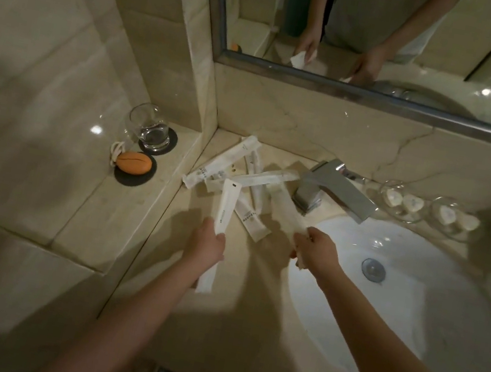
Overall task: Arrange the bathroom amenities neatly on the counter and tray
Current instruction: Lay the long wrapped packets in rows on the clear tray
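Each hand grips one long white packet, the left hand (pixel 207 242) a flat sachet (pixel 222 214) and the right hand (pixel 316 250) another packet (pixel 287 214), apparently lifted from the jumbled pile (pixel 240 171) on the counter (pixel 250 301) for sorting.

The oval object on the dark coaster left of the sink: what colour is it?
Orange, with a dark groove along its middle; the head view shows it.
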Demonstrator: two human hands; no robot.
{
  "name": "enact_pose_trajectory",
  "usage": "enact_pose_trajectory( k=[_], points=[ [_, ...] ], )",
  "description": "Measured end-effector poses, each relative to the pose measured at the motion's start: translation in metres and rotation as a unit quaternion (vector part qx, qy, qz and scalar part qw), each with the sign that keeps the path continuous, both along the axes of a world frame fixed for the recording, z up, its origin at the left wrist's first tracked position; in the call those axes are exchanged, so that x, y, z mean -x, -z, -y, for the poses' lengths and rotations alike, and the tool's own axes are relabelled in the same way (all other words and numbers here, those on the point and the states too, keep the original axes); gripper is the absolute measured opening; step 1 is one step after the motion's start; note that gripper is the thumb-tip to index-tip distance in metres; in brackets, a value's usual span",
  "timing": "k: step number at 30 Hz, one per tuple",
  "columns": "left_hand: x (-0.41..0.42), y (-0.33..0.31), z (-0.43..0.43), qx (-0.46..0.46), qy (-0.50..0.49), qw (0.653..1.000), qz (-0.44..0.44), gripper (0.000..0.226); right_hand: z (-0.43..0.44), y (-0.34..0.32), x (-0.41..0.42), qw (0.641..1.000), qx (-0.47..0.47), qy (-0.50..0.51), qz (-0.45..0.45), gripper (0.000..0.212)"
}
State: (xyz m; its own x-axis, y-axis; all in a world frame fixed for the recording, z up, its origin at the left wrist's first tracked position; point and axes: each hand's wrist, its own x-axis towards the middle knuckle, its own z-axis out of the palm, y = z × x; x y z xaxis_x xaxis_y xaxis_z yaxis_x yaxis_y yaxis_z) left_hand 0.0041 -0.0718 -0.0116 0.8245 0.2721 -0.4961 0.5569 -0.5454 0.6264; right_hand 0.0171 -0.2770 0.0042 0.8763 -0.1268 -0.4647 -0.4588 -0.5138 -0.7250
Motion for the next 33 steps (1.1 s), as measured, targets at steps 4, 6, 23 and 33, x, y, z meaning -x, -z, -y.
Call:
enact_pose_trajectory(
  k=[4, 6, 23, 33],
  points=[
    [-0.001, -0.029, 0.026, 0.07, 0.018, 0.995, 0.07, 0.013, 0.03, -0.02, 0.024, 0.998, -0.06, -0.001, 0.024, 0.021],
    [-0.001, -0.044, 0.044, 0.102, 0.019, 0.989, 0.101, 0.017, 0.046, -0.033, 0.033, 0.994, -0.101, -0.005, 0.037, 0.02],
    [0.013, -0.1, 0.257, 0.295, 0.112, 0.938, 0.142, 0.013, 0.251, -0.077, 0.141, 0.975, -0.2, 0.05, 0.087, 0.017],
    [0.028, -0.079, 0.363, 0.267, 0.198, 0.936, 0.119, 0.014, 0.358, -0.051, 0.181, 0.862, -0.271, 0.388, 0.184, 0.012]
  ],
)
